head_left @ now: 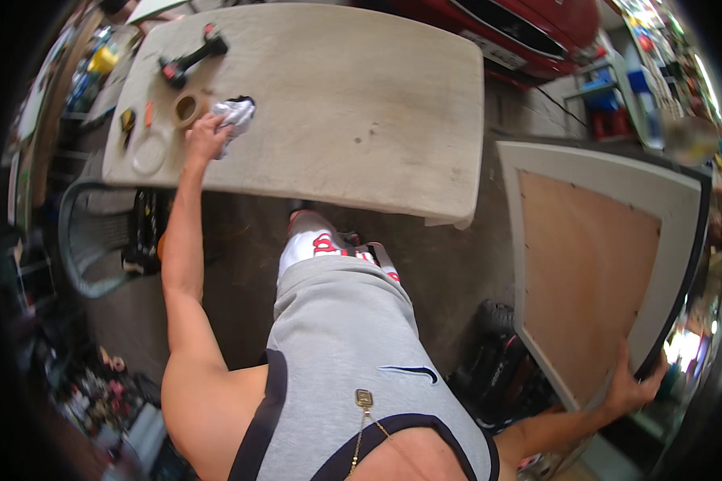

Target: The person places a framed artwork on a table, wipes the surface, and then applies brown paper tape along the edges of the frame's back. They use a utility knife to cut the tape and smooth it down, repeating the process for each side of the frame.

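At the table's left part, my left hand is closed on a crumpled white cloth with a dark patch. A roll of brown tape lies right beside that hand. My right hand grips the lower edge of a large pale frame that stands tilted at my right. Inside the frame is a thin brown panel, fastened along its edges. Its fingers wrap over the border near the lower right corner.
On the pale table lie a cordless drill, a yellow and black tape measure, an orange piece and a clear round lid. A green plastic chair stands left. A red car is beyond the table.
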`<control>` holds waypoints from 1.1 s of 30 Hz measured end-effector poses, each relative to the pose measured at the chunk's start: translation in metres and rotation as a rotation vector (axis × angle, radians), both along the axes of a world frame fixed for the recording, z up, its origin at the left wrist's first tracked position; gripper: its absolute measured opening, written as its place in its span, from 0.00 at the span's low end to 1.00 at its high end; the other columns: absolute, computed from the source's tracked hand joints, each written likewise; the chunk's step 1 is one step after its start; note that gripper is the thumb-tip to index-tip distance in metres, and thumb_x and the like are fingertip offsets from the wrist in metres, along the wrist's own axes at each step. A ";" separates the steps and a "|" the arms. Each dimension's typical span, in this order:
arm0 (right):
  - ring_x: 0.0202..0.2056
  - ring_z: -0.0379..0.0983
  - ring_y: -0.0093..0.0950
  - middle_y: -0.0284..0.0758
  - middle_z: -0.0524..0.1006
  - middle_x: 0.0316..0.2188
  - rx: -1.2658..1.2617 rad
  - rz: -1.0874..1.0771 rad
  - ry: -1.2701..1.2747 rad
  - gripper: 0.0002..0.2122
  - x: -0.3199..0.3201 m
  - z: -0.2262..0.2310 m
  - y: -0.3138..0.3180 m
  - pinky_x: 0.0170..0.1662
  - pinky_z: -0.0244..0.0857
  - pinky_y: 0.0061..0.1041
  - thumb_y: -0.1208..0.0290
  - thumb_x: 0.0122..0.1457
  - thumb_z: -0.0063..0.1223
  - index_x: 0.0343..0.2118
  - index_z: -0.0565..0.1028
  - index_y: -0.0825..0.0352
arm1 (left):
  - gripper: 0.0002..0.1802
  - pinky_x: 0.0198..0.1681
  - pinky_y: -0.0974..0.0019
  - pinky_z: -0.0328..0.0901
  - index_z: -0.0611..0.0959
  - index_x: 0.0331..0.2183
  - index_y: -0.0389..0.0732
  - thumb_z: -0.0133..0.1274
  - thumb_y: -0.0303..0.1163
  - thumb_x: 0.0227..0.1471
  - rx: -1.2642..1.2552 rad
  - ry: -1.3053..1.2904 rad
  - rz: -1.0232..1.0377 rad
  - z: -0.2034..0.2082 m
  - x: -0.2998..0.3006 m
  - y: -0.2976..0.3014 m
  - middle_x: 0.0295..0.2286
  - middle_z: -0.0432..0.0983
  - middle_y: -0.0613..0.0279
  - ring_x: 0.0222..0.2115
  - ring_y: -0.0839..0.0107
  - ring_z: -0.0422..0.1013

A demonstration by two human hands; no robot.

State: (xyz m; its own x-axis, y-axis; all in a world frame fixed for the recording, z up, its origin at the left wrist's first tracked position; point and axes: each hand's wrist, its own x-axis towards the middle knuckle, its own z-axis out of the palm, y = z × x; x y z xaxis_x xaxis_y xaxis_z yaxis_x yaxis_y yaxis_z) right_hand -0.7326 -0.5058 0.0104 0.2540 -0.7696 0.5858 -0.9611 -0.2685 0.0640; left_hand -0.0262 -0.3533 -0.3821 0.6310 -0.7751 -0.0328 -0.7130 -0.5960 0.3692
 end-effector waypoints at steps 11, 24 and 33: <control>0.38 0.71 0.24 0.35 0.75 0.38 0.186 0.192 -0.327 0.28 0.152 0.044 -0.011 0.42 0.66 0.24 0.78 0.40 0.70 0.47 0.69 0.69 | 0.56 0.61 0.55 0.52 0.49 0.64 0.40 0.64 0.50 0.45 -0.085 1.543 -0.695 0.007 -0.276 -0.141 0.60 0.56 0.50 0.59 0.57 0.56; 0.32 0.69 0.19 0.30 0.75 0.31 0.561 0.136 -0.851 0.22 0.209 -0.141 -0.242 0.37 0.65 0.19 0.61 0.47 0.69 0.39 0.72 0.69 | 0.27 0.30 0.71 0.68 0.74 0.39 0.36 0.61 0.49 0.49 -0.785 1.246 0.004 0.070 -0.143 -0.227 0.29 0.77 0.60 0.28 0.77 0.72; 0.33 0.72 0.22 0.36 0.77 0.33 1.009 0.160 -1.177 0.27 0.331 -0.434 -0.306 0.37 0.66 0.21 0.60 0.43 0.72 0.39 0.72 0.74 | 0.40 0.32 0.61 0.69 0.78 0.33 0.32 0.61 0.64 0.39 -0.404 0.598 0.268 -0.038 -0.032 -0.219 0.26 0.79 0.51 0.27 0.62 0.76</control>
State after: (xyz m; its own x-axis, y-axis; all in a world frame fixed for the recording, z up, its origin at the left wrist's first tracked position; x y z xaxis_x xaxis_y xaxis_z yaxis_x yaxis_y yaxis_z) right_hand -0.4013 -0.8118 -0.4239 0.1548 -0.9637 -0.2175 -0.2965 0.1647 -0.9407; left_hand -0.0578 -0.5727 -0.4205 0.7630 -0.6224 -0.1744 -0.1738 -0.4576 0.8720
